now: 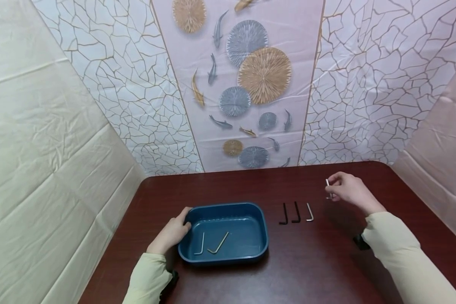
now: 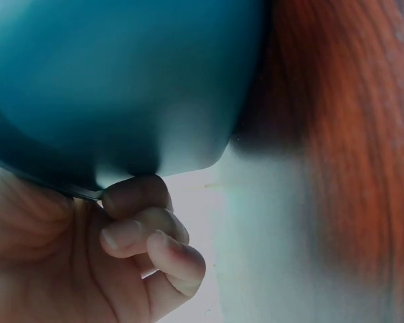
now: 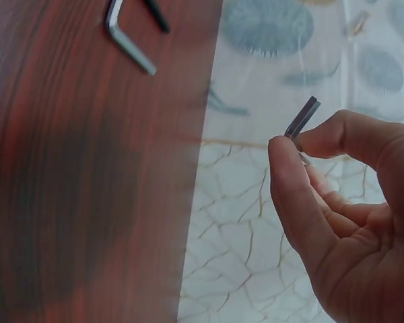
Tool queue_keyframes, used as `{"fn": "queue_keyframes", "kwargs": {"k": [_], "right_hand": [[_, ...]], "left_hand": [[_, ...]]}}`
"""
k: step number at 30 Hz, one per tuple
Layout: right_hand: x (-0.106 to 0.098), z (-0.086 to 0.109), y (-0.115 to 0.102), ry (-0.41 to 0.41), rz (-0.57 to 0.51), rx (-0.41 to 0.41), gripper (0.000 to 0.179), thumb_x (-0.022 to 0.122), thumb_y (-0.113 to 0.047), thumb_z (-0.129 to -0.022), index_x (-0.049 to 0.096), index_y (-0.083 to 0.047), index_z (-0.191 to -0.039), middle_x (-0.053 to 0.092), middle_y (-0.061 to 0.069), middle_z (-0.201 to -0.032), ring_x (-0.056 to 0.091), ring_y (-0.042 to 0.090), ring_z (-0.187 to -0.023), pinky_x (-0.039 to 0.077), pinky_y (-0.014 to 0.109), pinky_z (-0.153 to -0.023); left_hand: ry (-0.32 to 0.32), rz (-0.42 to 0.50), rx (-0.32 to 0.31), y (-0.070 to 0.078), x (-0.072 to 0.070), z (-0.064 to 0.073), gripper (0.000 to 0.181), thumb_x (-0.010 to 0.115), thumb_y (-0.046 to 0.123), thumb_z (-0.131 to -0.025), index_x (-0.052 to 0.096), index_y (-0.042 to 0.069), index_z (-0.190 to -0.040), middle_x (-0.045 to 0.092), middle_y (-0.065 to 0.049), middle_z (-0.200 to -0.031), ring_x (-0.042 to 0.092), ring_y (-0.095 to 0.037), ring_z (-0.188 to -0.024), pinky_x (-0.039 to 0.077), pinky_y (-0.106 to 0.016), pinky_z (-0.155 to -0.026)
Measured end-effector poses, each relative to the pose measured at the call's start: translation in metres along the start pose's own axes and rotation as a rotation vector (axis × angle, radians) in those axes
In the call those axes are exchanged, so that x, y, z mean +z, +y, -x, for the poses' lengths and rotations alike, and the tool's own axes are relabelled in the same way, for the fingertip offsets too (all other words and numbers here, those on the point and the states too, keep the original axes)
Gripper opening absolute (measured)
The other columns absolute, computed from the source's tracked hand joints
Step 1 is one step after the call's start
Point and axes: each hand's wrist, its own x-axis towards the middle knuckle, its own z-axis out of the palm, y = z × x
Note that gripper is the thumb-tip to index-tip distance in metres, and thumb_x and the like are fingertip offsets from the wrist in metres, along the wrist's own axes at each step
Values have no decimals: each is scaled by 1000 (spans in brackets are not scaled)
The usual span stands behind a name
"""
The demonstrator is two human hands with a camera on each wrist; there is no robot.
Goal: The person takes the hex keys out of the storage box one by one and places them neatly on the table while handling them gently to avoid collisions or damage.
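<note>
Between thumb and fingertips, my right hand (image 1: 348, 191) pinches a small silver hex key (image 3: 303, 118) over the table's right side. My left hand (image 1: 172, 233) grips the left rim of a blue rectangular tray (image 1: 247, 236), thumb at the rim and the other fingers curled outside the wall. Inside the tray lie a silver hex key (image 1: 202, 245) and a dull gold-toned hex key (image 1: 221, 243). Right of the tray, a black hex key (image 1: 285, 214), a second black hex key (image 1: 297, 213) and a short silver hex key (image 1: 309, 212) lie in a row.
The dark red-brown wooden table (image 1: 304, 266) is bordered at the back by a patterned cloth (image 1: 251, 139). Cream cloth walls (image 1: 80, 169) rise along its left and right sides.
</note>
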Motion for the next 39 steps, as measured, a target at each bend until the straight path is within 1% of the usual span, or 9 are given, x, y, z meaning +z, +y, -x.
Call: {"fn": "queue_keyframes", "kwargs": {"k": [3,6,9,13,16,22,28,36,39], "right_hand": [[-1,4,8,4,29,12,44,65,-15,-94,50,14,-124,69,17,-89,71,25,-70,56,39,-66],[3,5,14,-2,42,4,44,66,-12,-93,50,14,-125,69,15,-85,68,22,-66,55,38,-63],[11,5,19,-18,16,-4,41,66,-7,-92,51,15,-123,69,15,-84,67,21,-63,56,38,-62],[26,5,25,-51,-13,0,37,66,-2,-90,52,15,-119,67,16,-85,66,20,-63,57,37,-61],[35,6,28,-82,-14,14,33,65,-1,-89,53,14,-116,64,15,-86,64,19,-63,56,37,-60],[48,5,33,-127,10,50,29,65,-2,-90,53,13,-113,63,12,-79,64,18,-61,56,36,-60],[54,3,33,-139,41,69,30,65,-3,-89,54,12,-113,64,11,-77,64,16,-60,56,35,-59],[55,0,27,-143,106,86,32,66,-6,-89,55,11,-113,63,14,-81,65,17,-58,55,35,-60],[56,-1,27,-144,111,92,31,65,-6,-89,54,12,-113,63,13,-80,64,16,-57,55,34,-60]], "left_hand": [[-1,4,-7,-1,0,0,48,48,14,-103,39,19,-151,38,-1,-58,36,-17,-45,37,-34,-51],[4,-1,-5,0,-1,1,48,48,13,-103,39,18,-151,38,-2,-58,38,-18,-46,38,-34,-52],[8,-4,-3,0,-2,1,48,48,13,-103,39,18,-151,39,-2,-59,38,-18,-46,38,-34,-54],[5,0,-3,0,-1,0,48,47,14,-104,39,19,-151,39,-1,-58,36,-17,-46,37,-34,-53],[-4,9,-3,0,0,1,48,47,13,-104,39,19,-151,38,-1,-57,35,-17,-45,37,-33,-52],[-7,19,-5,0,1,2,48,47,12,-103,39,18,-150,38,-1,-58,36,-17,-46,36,-33,-51],[-4,10,-6,0,2,2,47,47,12,-104,40,19,-149,37,-1,-57,36,-17,-45,36,-33,-51],[-1,4,-17,1,1,1,48,47,13,-103,39,18,-150,37,-1,-57,35,-17,-45,36,-33,-51],[3,1,-13,2,1,1,48,47,13,-103,39,18,-150,38,-1,-59,37,-17,-46,38,-33,-53]]}}
